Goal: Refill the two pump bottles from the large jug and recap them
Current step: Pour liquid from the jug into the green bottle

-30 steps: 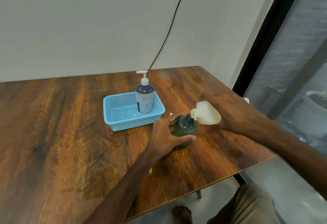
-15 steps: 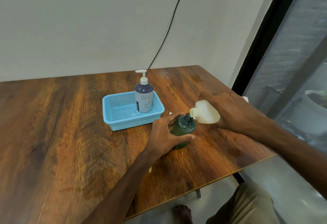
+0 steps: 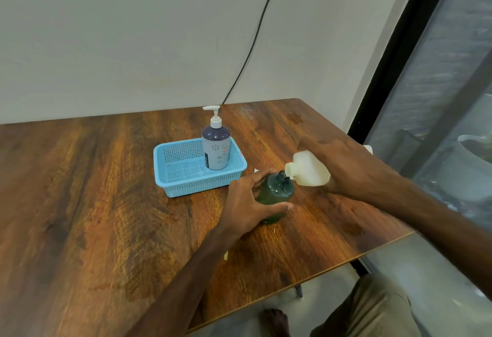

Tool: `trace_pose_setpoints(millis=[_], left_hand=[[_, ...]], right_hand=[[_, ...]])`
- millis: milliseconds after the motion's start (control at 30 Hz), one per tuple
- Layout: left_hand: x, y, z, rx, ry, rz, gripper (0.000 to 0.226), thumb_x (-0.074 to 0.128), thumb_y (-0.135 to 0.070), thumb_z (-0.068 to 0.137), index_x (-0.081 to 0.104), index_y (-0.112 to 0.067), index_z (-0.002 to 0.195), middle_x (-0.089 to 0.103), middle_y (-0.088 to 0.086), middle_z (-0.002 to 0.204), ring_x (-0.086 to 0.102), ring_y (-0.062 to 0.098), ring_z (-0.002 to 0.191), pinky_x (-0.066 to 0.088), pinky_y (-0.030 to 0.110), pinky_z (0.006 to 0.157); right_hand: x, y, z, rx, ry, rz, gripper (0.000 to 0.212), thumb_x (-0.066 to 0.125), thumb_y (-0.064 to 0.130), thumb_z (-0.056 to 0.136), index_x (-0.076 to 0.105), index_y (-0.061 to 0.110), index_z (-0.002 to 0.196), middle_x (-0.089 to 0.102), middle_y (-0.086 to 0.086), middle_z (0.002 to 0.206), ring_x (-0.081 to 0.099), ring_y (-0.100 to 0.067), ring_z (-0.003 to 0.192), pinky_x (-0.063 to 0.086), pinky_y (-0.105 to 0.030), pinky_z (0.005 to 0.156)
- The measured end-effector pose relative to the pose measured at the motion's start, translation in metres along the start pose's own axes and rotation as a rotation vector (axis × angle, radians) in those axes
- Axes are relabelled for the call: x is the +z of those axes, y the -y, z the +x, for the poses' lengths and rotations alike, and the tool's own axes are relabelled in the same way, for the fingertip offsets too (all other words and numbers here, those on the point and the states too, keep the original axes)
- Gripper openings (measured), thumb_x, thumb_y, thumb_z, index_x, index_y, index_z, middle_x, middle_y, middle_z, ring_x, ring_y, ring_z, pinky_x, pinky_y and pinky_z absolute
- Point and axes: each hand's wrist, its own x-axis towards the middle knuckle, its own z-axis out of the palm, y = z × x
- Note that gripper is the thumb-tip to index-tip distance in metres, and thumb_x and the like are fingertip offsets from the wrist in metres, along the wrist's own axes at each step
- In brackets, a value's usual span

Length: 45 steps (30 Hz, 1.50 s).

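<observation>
Green bottle [image 3: 275, 198] stands upright on the bench [image 3: 80, 203] just off the near right corner of the blue basket [image 3: 170, 176], neck open, no pump on it. Left hand [image 3: 250, 203] grip: fingers and thumb wrapped round the bottle's body from the basket side, bracing it. Right hand [image 3: 343, 166] grip: closed over the back half of the white jug [image 3: 308, 170], palm on top; I can't see the fingers underneath. The jug's long axis is near level and runs from the bottle's neck away from the basket. Its spout end sits at the neck, touching or just above it, can't tell which. No stream visible to me. What matters is keeping the spout over the neck along that axis. I judge any further tilt has to pivot about the spout, or it slides off the rim. Right hand owns the tilt, left only braces. Purple pump bottle [image 3: 216, 150] stands in the basket's right end, pump fitted. A small white piece by the basket's near right corner is too hidden to call.
</observation>
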Motion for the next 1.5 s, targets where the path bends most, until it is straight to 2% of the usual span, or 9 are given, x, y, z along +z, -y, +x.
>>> trace_pose_setpoints(millis=[100, 367, 733, 933, 1033, 1133, 1333, 1500], left_hand=[[0.000, 0.002, 0.000, 0.002, -0.004, -0.008, 0.088, 0.097, -0.038, 0.066, 0.060, -0.016, 0.144, 0.069, -0.010, 0.134, 0.061, -0.006, 0.123, 0.054, 0.018, 0.101], [0.000, 0.002, 0.001, 0.012, 0.002, -0.018, 0.083, 0.097, -0.035, 0.067, 0.063, -0.018, 0.140, 0.071, -0.010, 0.130, 0.064, -0.004, 0.121, 0.055, 0.021, 0.101], [0.000, 0.000, 0.000, 0.014, 0.004, -0.017, 0.075, 0.097, -0.033, 0.068, 0.063, -0.028, 0.134, 0.071, -0.017, 0.123, 0.064, -0.006, 0.119, 0.054, 0.016, 0.099], [0.001, 0.001, 0.000, 0.020, -0.006, 0.008, 0.079, 0.097, -0.038, 0.067, 0.063, -0.022, 0.138, 0.071, -0.014, 0.127, 0.064, -0.005, 0.119, 0.055, 0.021, 0.101], [0.000, 0.003, 0.000, 0.015, -0.012, 0.019, 0.083, 0.096, -0.041, 0.067, 0.063, -0.021, 0.140, 0.071, -0.013, 0.129, 0.064, -0.004, 0.120, 0.056, 0.025, 0.103], [0.000, 0.003, 0.000, 0.008, -0.009, 0.022, 0.085, 0.096, -0.042, 0.066, 0.062, -0.019, 0.140, 0.071, -0.012, 0.129, 0.064, -0.002, 0.121, 0.056, 0.027, 0.103], [0.000, 0.002, -0.001, 0.003, -0.001, 0.034, 0.086, 0.096, -0.043, 0.066, 0.062, -0.020, 0.141, 0.070, -0.012, 0.131, 0.063, -0.004, 0.121, 0.055, 0.025, 0.103], [0.000, 0.000, -0.001, 0.006, 0.006, 0.015, 0.082, 0.097, -0.038, 0.067, 0.063, -0.019, 0.139, 0.071, -0.012, 0.128, 0.063, -0.006, 0.120, 0.055, 0.021, 0.101]], right_hand=[[0.001, -0.001, 0.001, -0.002, 0.003, -0.004, 0.071, 0.087, 0.030, 0.072, 0.047, 0.027, 0.131, 0.065, -0.002, 0.122, 0.061, -0.025, 0.109, 0.053, -0.048, 0.086], [0.003, -0.003, 0.002, -0.014, -0.003, 0.011, 0.071, 0.087, 0.029, 0.070, 0.047, 0.027, 0.128, 0.065, -0.002, 0.118, 0.061, -0.026, 0.107, 0.053, -0.048, 0.083], [0.003, -0.004, 0.002, -0.007, -0.001, -0.018, 0.071, 0.086, 0.033, 0.071, 0.048, 0.027, 0.131, 0.065, 0.000, 0.120, 0.061, -0.023, 0.107, 0.050, -0.037, 0.083], [0.003, -0.004, 0.002, -0.007, -0.011, 0.022, 0.068, 0.087, 0.029, 0.071, 0.050, 0.025, 0.128, 0.066, -0.002, 0.119, 0.061, -0.026, 0.107, 0.053, -0.044, 0.085], [0.005, -0.005, 0.003, -0.001, -0.005, 0.021, 0.068, 0.086, 0.033, 0.072, 0.049, 0.028, 0.128, 0.065, 0.001, 0.120, 0.061, -0.024, 0.108, 0.053, -0.042, 0.086], [0.006, -0.007, 0.003, 0.002, -0.004, 0.052, 0.068, 0.088, 0.029, 0.071, 0.050, 0.026, 0.127, 0.066, -0.002, 0.118, 0.061, -0.027, 0.108, 0.053, -0.049, 0.086], [0.009, -0.009, 0.003, -0.001, -0.008, 0.041, 0.069, 0.088, 0.031, 0.072, 0.049, 0.027, 0.129, 0.064, -0.001, 0.122, 0.060, -0.025, 0.111, 0.053, -0.049, 0.089], [0.010, -0.011, 0.003, -0.023, -0.011, 0.031, 0.071, 0.088, 0.033, 0.070, 0.049, 0.029, 0.128, 0.065, 0.001, 0.119, 0.061, -0.023, 0.107, 0.054, -0.047, 0.085]])
